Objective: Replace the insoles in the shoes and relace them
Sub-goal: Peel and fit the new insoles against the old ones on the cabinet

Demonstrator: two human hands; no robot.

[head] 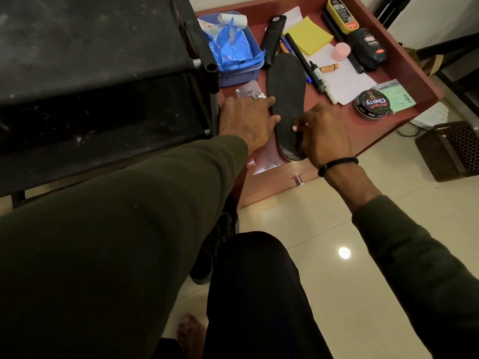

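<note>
Right hand [324, 133] pinches the black insole [286, 99] at its heel end, prob. to lift it off the table [368, 130]; left hand [248, 117] rests flat w/ fingers straight against its edge, steadying it.

1. We see a table [375, 130] ahead, with a rack [90, 73] to its left.
2. On the table an insole [286, 99] lies lengthwise, heel end over the near edge.
3. Our left hand [248, 120] rests just left of the insole; our right hand [321, 133] grips its heel from the right.
4. A bin [238, 73] sits at the far left, holding packets [230, 45].
5. Pens [303, 60] lie right of the insole, a tin [373, 103] further right.
6. A drawer knob [299, 180] sits below the near edge.
</note>
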